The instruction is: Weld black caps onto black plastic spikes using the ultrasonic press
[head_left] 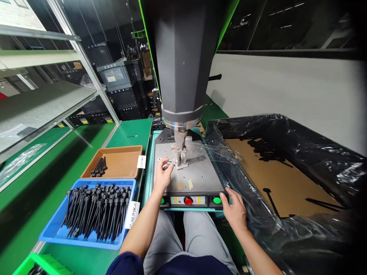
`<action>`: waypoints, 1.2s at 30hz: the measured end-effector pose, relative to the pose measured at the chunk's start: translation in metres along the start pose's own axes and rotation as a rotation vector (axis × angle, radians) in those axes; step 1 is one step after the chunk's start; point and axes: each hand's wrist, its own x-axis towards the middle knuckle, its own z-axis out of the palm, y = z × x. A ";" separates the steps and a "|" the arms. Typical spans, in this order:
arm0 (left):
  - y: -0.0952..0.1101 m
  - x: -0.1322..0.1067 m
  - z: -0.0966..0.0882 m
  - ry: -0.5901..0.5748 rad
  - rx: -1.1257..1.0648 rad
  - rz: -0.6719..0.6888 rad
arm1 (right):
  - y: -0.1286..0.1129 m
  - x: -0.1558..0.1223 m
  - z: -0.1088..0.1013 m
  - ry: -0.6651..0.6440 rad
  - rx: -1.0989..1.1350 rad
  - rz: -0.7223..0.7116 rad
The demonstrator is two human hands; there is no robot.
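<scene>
Left hand pinches what seems a small part beside the metal fixture; right hand rests fingers spread, thumb near the round green button.

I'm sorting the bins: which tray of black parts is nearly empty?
The brown tray, farther from the person, holds only a small cluster of black parts in its left corner. The blue tray in front of it is packed.

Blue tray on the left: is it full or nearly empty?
Nearly full: the blue tray holds a dense pile of black pins covering most of its floor.
</scene>
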 end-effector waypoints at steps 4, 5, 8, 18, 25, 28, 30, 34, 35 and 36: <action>0.015 0.034 0.012 -0.124 -0.020 -0.025 | -0.038 0.019 0.013 -0.047 0.127 -0.057; 0.017 0.040 0.014 -0.156 -0.027 -0.024 | -0.046 0.024 0.020 -0.106 0.184 -0.036; 0.020 0.055 0.020 -0.210 -0.060 -0.023 | -0.066 0.042 0.048 -0.311 0.353 0.042; 0.013 0.075 0.035 -0.104 -0.177 -0.105 | -0.108 0.106 0.122 -0.351 0.477 0.072; 0.009 0.072 0.035 -0.073 -0.240 -0.182 | -0.132 0.125 0.126 -0.207 0.485 -0.106; 0.010 0.074 0.033 -0.081 -0.252 -0.190 | -0.143 0.135 0.128 -0.229 0.477 -0.218; 0.012 0.075 0.033 -0.094 -0.264 -0.196 | -0.151 0.144 0.131 -0.238 0.422 -0.260; 0.019 0.075 0.035 -0.098 -0.267 -0.202 | -0.164 0.157 0.134 -0.274 0.350 -0.202; 0.021 0.075 0.036 -0.092 -0.268 -0.202 | -0.166 0.158 0.134 -0.275 0.350 -0.185; 0.023 0.074 0.036 -0.083 -0.273 -0.202 | -0.168 0.158 0.134 -0.270 0.355 -0.178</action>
